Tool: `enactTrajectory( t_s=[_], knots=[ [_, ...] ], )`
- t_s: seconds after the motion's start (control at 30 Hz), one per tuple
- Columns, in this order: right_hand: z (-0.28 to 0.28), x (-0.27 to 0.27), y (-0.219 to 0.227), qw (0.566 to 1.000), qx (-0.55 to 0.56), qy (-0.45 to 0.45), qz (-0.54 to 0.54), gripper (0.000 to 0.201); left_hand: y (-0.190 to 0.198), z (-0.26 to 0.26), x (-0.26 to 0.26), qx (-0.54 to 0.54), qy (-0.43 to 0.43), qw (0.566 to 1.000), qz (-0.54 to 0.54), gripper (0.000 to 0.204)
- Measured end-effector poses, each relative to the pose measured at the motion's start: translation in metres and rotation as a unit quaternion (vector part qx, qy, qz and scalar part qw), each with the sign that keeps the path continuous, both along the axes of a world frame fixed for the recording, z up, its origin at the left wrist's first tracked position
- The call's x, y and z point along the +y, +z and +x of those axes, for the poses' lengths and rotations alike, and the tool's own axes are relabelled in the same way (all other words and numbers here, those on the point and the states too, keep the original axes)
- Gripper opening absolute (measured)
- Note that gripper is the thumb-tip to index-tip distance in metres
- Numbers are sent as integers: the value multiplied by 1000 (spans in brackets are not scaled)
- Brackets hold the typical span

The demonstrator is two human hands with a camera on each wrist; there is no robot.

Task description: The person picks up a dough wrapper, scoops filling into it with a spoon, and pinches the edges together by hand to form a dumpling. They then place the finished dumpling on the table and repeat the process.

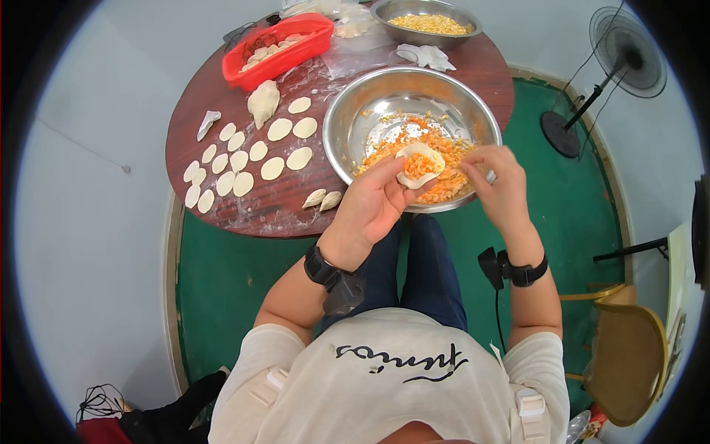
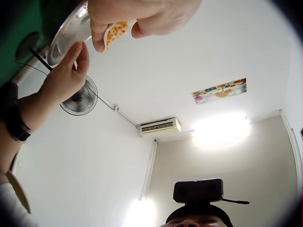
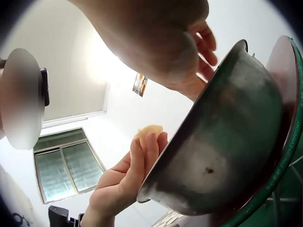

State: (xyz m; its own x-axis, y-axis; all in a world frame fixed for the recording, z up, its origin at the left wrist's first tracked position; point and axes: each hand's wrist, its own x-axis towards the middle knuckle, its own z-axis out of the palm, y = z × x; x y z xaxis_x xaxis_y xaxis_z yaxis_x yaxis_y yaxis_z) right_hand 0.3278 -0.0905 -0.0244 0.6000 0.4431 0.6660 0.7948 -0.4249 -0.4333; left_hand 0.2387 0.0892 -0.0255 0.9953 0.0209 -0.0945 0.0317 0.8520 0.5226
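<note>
My left hand (image 1: 377,200) holds a round dough wrapper (image 1: 403,180) at the near side of a big steel bowl (image 1: 336,122). Orange and pale chopped filling (image 1: 421,165) lies heaped in the wrapper's middle; its edges stand unfolded. Loose filling (image 1: 444,189) of the same kind covers part of the bowl's bottom. My right hand (image 1: 503,185) is over the bowl's right rim, its fingers curled and thumb near the index finger. A small silvery handle end (image 1: 490,176) peeks out at these fingers; the rest is hidden.
Several flat wrappers (image 1: 273,169) and two finished dumplings (image 1: 330,200) lie on the floured round table (image 1: 288,214). A dough lump (image 1: 263,102) sits near a red basket (image 1: 318,37) of dumplings. Behind stands a bowl (image 1: 473,28) of yellow bits. A fan (image 1: 566,129) is at the right.
</note>
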Motion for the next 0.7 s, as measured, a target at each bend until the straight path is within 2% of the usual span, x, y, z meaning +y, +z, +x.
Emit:
enactTrajectory(
  t_s=[0.03,0.07,0.13,0.37,0.6,0.7],
  knots=[
    [-7,-2,-2,993,102,42,52,11,1,-1,-2,2,-2,1000,5,33],
    [-15,-3,-3,993,103,39,52,11,3,-3,-4,3,-5,1000,5,33],
    [-31,-4,-4,952,268,68,134,12,5,-6,-8,-8,-34,999,22,34],
    [-62,-19,-23,954,219,81,187,17,0,-27,-24,-17,-107,993,50,33],
    [-111,-46,-38,963,198,33,179,19,-20,-59,-42,3,-162,984,78,33],
    [-128,-57,-53,961,206,39,182,20,-30,-72,-52,18,-176,981,81,32]
  ],
)
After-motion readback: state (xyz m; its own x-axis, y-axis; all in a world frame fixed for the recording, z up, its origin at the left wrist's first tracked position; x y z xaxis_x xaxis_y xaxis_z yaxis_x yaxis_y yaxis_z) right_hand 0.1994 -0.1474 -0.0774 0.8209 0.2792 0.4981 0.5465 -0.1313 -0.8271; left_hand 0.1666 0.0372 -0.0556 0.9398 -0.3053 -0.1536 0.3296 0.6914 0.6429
